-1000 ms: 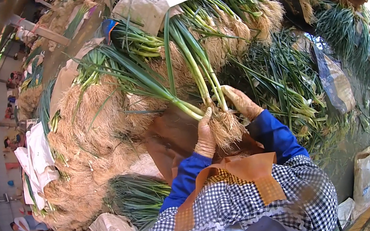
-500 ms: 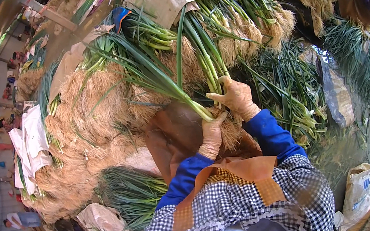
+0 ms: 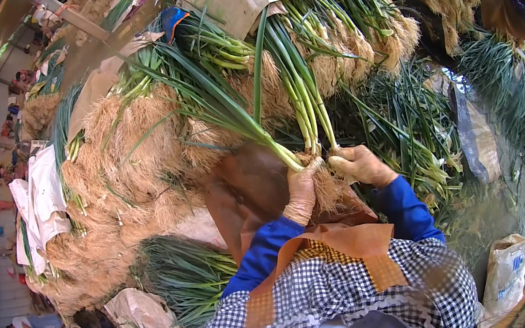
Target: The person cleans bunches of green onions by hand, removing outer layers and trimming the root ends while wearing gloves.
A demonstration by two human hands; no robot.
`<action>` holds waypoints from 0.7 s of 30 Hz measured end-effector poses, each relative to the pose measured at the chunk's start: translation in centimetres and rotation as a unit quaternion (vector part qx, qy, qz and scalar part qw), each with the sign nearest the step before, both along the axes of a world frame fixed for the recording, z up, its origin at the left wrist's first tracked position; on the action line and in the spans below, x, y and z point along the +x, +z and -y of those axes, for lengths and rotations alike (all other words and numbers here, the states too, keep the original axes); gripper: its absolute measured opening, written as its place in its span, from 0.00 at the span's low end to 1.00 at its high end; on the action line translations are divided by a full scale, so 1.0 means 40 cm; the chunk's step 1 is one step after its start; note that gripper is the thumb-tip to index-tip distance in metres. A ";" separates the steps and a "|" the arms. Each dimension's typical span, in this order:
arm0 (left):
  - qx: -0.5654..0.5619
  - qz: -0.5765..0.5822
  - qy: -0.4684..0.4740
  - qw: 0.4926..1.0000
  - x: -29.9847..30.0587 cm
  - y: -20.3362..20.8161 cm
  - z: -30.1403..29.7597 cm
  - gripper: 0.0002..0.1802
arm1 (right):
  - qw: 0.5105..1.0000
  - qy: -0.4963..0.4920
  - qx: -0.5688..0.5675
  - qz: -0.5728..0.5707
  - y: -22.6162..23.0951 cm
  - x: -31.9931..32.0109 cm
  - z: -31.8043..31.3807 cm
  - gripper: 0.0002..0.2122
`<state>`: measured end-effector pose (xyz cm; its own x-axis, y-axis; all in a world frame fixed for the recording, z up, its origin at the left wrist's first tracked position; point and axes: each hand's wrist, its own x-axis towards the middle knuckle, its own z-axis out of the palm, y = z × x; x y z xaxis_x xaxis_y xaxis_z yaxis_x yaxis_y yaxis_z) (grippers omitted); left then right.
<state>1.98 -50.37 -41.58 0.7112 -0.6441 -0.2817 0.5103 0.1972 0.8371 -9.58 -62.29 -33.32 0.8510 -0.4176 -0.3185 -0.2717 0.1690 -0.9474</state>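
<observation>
My left hand (image 3: pixel 301 193) is closed around the root end of a thick green onion (image 3: pixel 266 137), whose leaves slant up and to the left. Just right of it, several more green onions (image 3: pixel 302 99) stand with their pale ends together. Tan roots (image 3: pixel 327 191) hang between my two hands. With thumb and fingers pressed together, my right hand (image 3: pixel 366 165) pinches the base of the rightmost stalk, a little apart from the others. Which stalks my left fingers hold is partly hidden.
Piled green onions with bushy roots (image 3: pixel 128 137) fill the left and the far side. Loose leaves (image 3: pixel 401 128) lie to the right, and a leafy bundle (image 3: pixel 187 272) at the near left. A white sack (image 3: pixel 506 273) stands at the lower right. People are at far left.
My right hand has moved down and right, from over the stalks to the root end of one stalk, which now stands apart. My left hand has kept its place and grip.
</observation>
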 end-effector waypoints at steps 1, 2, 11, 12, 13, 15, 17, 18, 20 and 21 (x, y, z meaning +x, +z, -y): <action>0.016 0.005 -0.014 1.000 -0.005 0.001 0.006 0.13 | 0.999 -0.017 0.018 -0.020 -0.002 -0.029 0.049 0.07; 0.011 0.002 -0.016 1.000 -0.011 0.002 0.017 0.13 | 0.998 -0.032 0.036 -0.040 0.001 -0.038 0.104 0.08; 0.024 0.076 0.005 0.997 -0.022 0.019 0.043 0.13 | 0.780 -0.036 -0.624 0.037 -0.069 0.276 0.182 0.12; 0.021 0.056 0.027 0.998 -0.014 0.005 0.032 0.12 | 0.889 -0.099 -0.442 -0.058 -0.033 0.285 0.137 0.08; 0.019 0.070 0.031 0.997 -0.024 0.013 0.036 0.10 | 0.862 -0.126 -0.490 -0.015 -0.048 0.262 0.115 0.07; 0.015 0.052 0.032 0.998 -0.027 0.027 0.046 0.10 | 0.756 -0.183 -0.622 0.089 -0.090 0.211 0.079 0.05; -0.025 -0.009 0.048 0.998 -0.006 -0.023 0.021 0.09 | 0.947 -0.112 -0.295 0.063 -0.077 0.132 0.002 0.12; -0.010 -0.003 0.054 0.999 -0.019 0.017 0.027 0.07 | 0.988 -0.061 -0.137 0.023 -0.043 0.053 -0.017 0.14; -0.020 -0.012 0.063 0.998 -0.015 0.037 0.026 0.05 | 0.987 0.106 -0.111 -0.052 -0.008 -0.105 -0.009 0.12; -0.025 -0.018 0.079 0.996 -0.012 0.041 0.037 0.04 | 0.985 0.109 -0.036 -0.131 0.028 -0.169 0.008 0.11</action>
